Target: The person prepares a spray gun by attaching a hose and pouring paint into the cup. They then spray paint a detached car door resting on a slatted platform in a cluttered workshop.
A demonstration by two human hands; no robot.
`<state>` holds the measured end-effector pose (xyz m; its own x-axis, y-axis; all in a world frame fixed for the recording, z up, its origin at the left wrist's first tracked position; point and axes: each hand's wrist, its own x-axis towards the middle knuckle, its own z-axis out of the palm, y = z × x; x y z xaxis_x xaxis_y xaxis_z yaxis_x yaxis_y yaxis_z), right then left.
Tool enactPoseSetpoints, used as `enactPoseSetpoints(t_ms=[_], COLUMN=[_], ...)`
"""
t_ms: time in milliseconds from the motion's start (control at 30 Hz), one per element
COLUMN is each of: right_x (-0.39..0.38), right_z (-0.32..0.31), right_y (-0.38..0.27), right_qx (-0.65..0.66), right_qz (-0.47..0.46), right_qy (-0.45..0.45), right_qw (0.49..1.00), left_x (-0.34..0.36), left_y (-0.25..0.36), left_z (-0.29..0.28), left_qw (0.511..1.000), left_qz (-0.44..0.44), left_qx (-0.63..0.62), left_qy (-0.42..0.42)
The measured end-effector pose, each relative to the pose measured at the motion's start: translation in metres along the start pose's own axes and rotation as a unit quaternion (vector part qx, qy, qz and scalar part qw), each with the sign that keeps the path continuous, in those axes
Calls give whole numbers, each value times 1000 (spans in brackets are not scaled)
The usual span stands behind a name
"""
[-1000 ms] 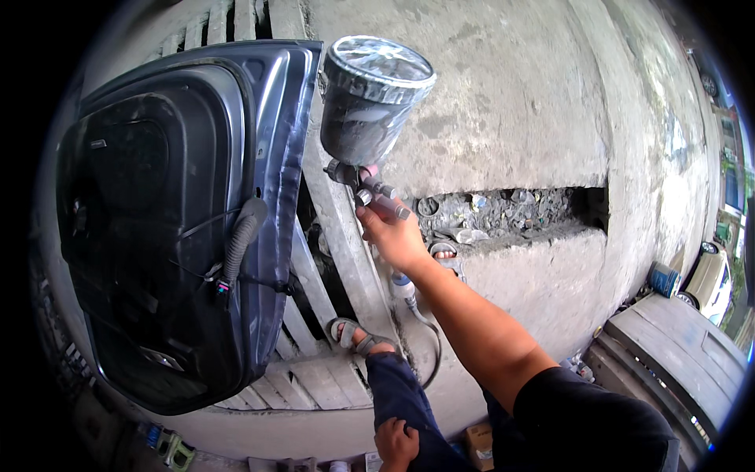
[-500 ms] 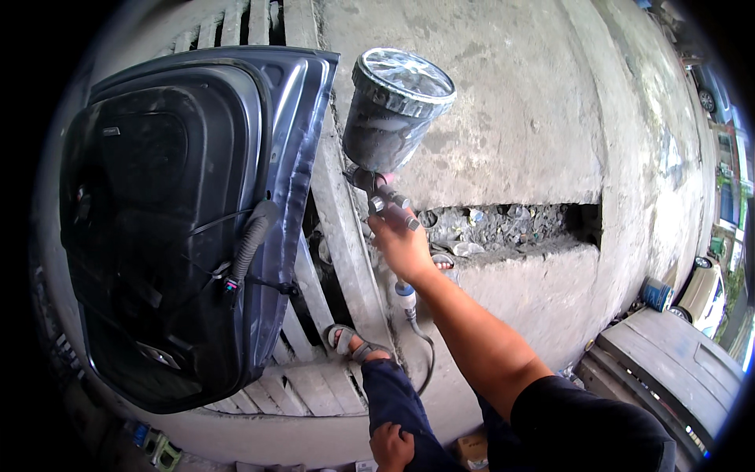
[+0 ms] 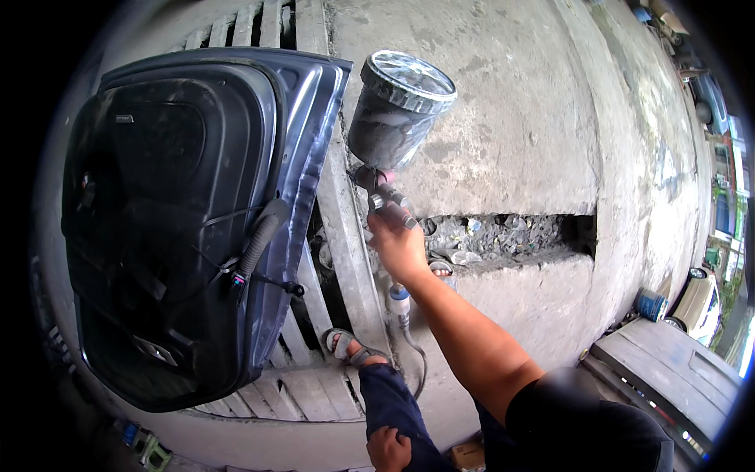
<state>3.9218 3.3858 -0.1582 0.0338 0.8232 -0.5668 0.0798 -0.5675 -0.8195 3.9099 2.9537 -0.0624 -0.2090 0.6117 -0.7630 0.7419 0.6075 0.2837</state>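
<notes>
My right hand (image 3: 397, 245) is wrapped round the handle of a spray gun (image 3: 390, 203). On top of the gun sits a large grey, paint-smeared cup (image 3: 395, 130) with a whitish lid, tilted to the right. A blue and white fitting (image 3: 399, 296) with a grey hose (image 3: 425, 360) hangs below that hand. To the left, a dark blue vehicle door (image 3: 301, 169) stands with its black inner trim and a ribbed wiring sleeve (image 3: 263, 232) facing me. My left hand (image 3: 389, 449) rests, fingers curled, against my dark trouser leg.
Concrete slats (image 3: 346, 236) with open gaps run beneath the door. A slot with rubble (image 3: 503, 234) cuts the concrete floor beyond my right hand. My sandalled foot (image 3: 350, 346) stands by the slats. Right of me lie a grey panel (image 3: 668, 354) and a blue can (image 3: 651, 304).
The view has shifted a little, so the door appears slightly farther right. The spray gun stays in my right hand at nearly the same place, and my left hand remains by my leg.
</notes>
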Motion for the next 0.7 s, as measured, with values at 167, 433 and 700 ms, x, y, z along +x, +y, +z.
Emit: enactPoseSetpoints(t_ms=[167,433,700], right_x=[2,-9,-43], right_z=[0,2,-7], right_y=[5,1,44], right_qx=[-10,-18,-44], right_qz=[-14,-1,12], right_qy=[-6,-29,-70], right_qw=[1000,999,997], left_x=[0,-5,-6], left_y=[-1,-12,-11], left_z=[0,13,18], left_qw=[1000,999,999], left_qz=[4,17,16], left_qx=[-2,-1,-1], left_qy=[5,32,46])
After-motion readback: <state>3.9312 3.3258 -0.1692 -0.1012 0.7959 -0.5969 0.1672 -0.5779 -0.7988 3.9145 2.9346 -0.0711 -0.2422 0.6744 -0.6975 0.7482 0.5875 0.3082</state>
